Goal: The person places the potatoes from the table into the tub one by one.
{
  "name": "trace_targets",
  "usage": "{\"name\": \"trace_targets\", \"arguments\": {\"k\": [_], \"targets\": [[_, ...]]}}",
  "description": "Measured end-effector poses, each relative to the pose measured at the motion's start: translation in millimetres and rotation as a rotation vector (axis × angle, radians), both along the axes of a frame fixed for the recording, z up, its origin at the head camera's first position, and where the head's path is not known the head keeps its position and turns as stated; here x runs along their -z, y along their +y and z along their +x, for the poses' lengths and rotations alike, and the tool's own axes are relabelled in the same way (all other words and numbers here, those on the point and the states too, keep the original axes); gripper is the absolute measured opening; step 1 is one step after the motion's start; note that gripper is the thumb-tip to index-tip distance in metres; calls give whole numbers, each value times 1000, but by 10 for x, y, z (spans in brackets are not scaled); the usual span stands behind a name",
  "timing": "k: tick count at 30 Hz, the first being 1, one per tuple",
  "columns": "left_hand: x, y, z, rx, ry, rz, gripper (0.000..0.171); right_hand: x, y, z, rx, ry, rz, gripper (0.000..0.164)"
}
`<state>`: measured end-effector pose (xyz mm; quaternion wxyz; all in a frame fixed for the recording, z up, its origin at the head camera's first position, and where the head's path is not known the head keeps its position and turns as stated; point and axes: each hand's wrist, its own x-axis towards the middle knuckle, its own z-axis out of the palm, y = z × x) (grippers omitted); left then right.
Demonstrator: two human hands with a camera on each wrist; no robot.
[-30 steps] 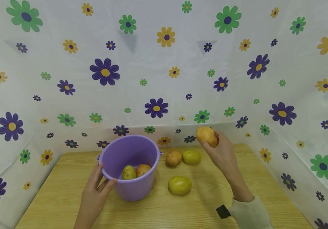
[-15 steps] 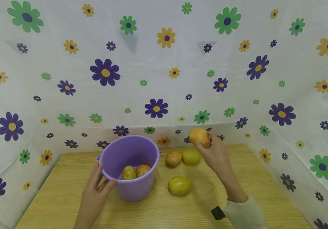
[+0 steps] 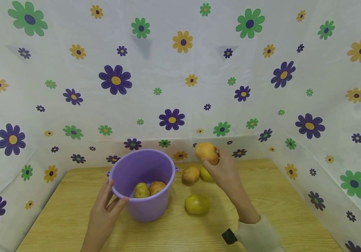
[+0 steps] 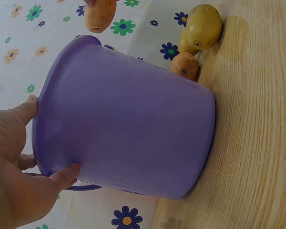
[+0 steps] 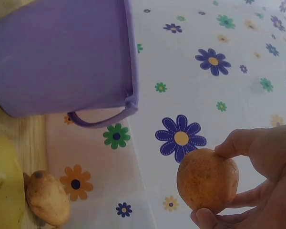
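Note:
A purple bucket (image 3: 148,210) stands on the table, and my left hand (image 3: 104,214) holds its rim at the near left, thumb on the outer wall. Two potatoes lie inside: a greenish one (image 3: 141,191) and a brown one (image 3: 157,187). To the right of the bucket, my right hand (image 3: 227,173) grips a light brown potato (image 3: 206,153) in the air, thumb and fingers around its sides. The right wrist view shows this potato (image 5: 207,181) held apart from the bucket (image 5: 62,57), at a height near its rim.
On the wooden table (image 3: 230,238), a brown potato (image 3: 191,174) lies right of the bucket, with a greenish potato (image 3: 206,174) beside it, partly behind my right hand. Another greenish potato (image 3: 197,204) lies nearer. A flower-printed white sheet (image 3: 174,94) surrounds the back and sides.
My right hand has moved left toward the bucket with the potato, now overlapping the greenish potato at the back. The left hand and the bucket have stayed in place.

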<state>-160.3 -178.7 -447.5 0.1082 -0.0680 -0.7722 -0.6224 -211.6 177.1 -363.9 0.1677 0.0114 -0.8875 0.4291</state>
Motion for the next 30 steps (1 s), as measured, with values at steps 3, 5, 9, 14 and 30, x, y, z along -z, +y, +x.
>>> {"name": "trace_targets", "arguments": {"k": [3,5,9,14,30], "targets": [[-5,2,1,-2,-9,-3,81,-1,-73,-5,-9,19,1,67],[-4,2,1,-4,-10,-4,81,-9,-123,-7,-8,26,9,66],[4,1,5,-8,0,-7,81,-34,-225,-4,-18,35,9,65],[9,0,8,-8,8,-9,81,-39,-353,9,-34,46,7,65],[11,-13,-9,-3,-1,-23,83,-18,-786,-14,-147,71,-31,59]]}}
